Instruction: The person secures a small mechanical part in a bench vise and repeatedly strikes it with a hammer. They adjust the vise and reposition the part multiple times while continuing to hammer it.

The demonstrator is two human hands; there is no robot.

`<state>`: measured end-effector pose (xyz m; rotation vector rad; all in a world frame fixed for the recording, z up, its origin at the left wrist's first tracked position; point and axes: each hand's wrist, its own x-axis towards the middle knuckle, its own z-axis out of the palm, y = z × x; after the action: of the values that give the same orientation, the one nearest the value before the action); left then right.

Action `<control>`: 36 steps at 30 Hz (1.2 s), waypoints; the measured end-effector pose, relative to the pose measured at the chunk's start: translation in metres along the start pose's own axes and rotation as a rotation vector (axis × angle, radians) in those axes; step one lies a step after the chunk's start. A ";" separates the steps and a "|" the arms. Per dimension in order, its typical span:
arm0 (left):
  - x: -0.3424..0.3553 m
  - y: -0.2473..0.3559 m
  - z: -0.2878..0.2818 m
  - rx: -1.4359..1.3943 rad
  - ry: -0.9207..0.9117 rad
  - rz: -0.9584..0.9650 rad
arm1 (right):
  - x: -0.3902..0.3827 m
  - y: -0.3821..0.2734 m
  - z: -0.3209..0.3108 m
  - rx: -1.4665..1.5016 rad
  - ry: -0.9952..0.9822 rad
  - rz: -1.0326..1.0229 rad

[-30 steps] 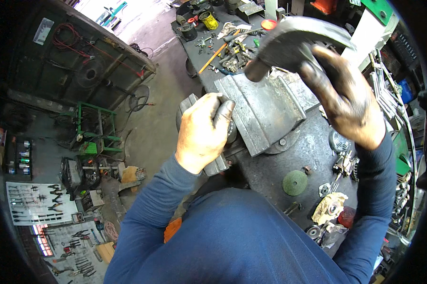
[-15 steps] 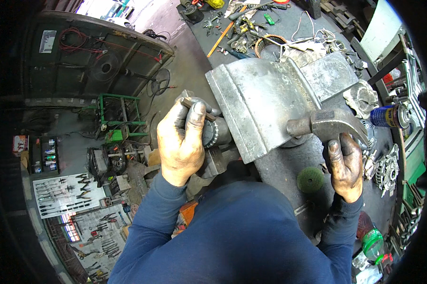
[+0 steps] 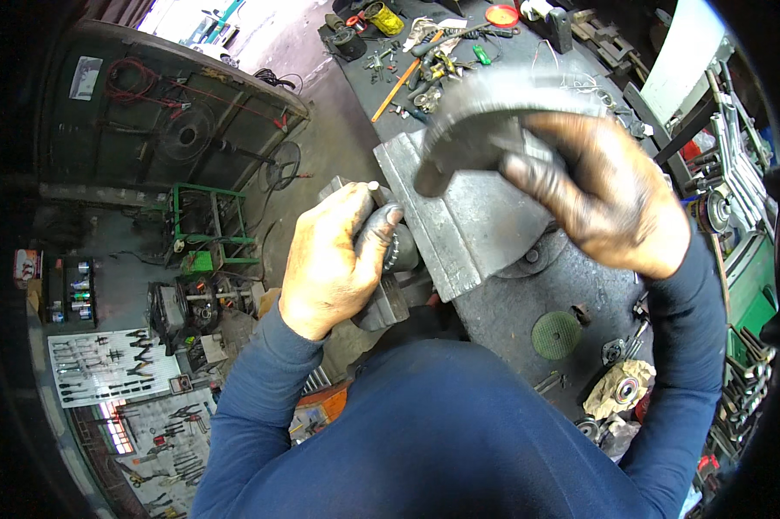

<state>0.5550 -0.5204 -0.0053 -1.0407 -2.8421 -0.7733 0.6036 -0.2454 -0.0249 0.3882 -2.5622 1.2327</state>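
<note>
A large grey bench vise fills the middle of the view. At its left jaw, my left hand is closed around a short metal bar, of which only a bright end shows above the fingers. Right beside the thumb is a round toothed metal part, mostly hidden by the hand. My right hand is wrapped round a hammer, raised over the vise. Motion smears both the hammer and that hand. The hammer's head is to the left of the fist, apart from the bar.
Tools and small parts, among them a green-handled piece, lie on the far bench. A green abrasive disc and a bearing on paper rest on the near bench. A spray can stands at right. Tool boards are at lower left.
My right hand has swung up and left with the hammer, from the vise's right side to above it. The left hand stays by the toothed part, its fingers now covering more of the bar.
</note>
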 end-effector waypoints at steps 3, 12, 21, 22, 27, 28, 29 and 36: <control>-0.002 -0.007 0.003 0.010 0.024 0.075 | 0.038 -0.019 -0.026 -0.190 0.154 -0.390; -0.002 -0.003 0.001 0.068 0.072 0.156 | 0.042 -0.038 -0.021 -0.122 -0.064 -0.036; -0.020 -0.015 0.035 -0.724 0.339 -0.173 | -0.094 -0.005 -0.006 0.109 0.217 0.399; -0.023 -0.014 0.045 -0.858 0.430 -0.198 | -0.112 -0.005 0.003 0.247 0.202 0.477; -0.023 -0.012 0.054 -0.844 0.547 -0.134 | -0.199 0.025 0.061 0.126 0.053 0.426; -0.023 -0.012 0.055 -0.828 0.581 -0.133 | -0.216 0.020 0.085 0.102 0.110 0.539; -0.025 -0.011 0.057 -0.813 0.611 -0.136 | -0.237 0.020 0.109 -0.078 0.123 0.593; -0.020 -0.019 0.059 -0.960 0.584 -0.170 | -0.270 0.046 0.179 -0.666 0.060 0.716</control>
<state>0.5675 -0.5179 -0.0686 -0.4269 -2.0209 -2.1288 0.8153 -0.3263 -0.2608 -0.7399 -2.9347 0.4375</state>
